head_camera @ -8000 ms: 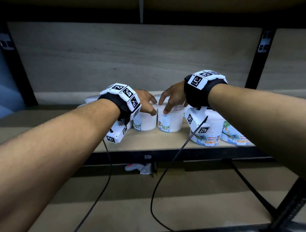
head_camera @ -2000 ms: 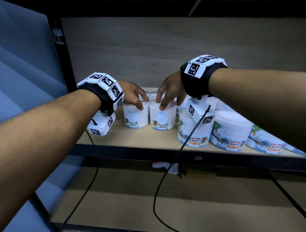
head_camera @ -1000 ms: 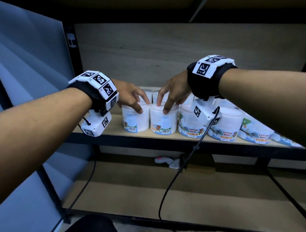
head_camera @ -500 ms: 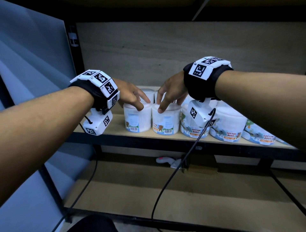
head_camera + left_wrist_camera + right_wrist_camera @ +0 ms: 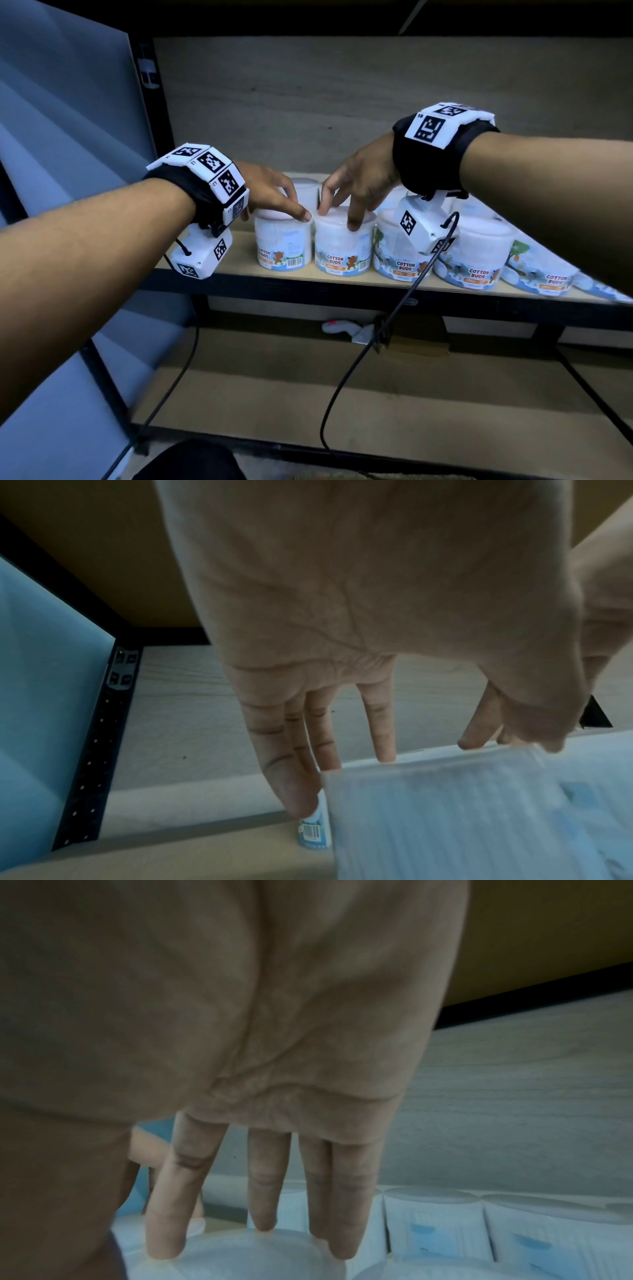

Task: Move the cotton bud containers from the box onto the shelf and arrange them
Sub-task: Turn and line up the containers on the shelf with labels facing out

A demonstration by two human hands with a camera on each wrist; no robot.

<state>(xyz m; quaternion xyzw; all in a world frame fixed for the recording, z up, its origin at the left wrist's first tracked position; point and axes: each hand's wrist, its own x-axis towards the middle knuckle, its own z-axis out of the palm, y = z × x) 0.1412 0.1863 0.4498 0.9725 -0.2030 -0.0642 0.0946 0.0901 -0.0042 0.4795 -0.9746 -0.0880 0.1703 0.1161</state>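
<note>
Two small white cotton bud containers stand side by side at the left front of the shelf [image 5: 239,263]. My left hand [image 5: 291,205] grips the lid of the left container [image 5: 284,246] from above, thumb at the front and fingers over the far rim. In the left wrist view that hand [image 5: 394,750] reaches over the blurred container [image 5: 462,818]. My right hand [image 5: 339,212] grips the lid of the right container [image 5: 342,250] the same way, and in the right wrist view its fingertips [image 5: 164,1250] sit on the lid [image 5: 246,1259]. Both labels face forward. The box is out of view.
Wider cotton bud tubs [image 5: 476,257] line the shelf front to the right, with more white tubs [image 5: 308,192] behind. A black post [image 5: 150,102] and a blue-grey panel [image 5: 68,137] close the left side. Wrist cables [image 5: 376,342] hang before the lower shelf [image 5: 411,394].
Both small containers have turned under my hands, so the "COTTON BUDS" print now faces front and the barcodes sit further right. My hands stay on the lids.
</note>
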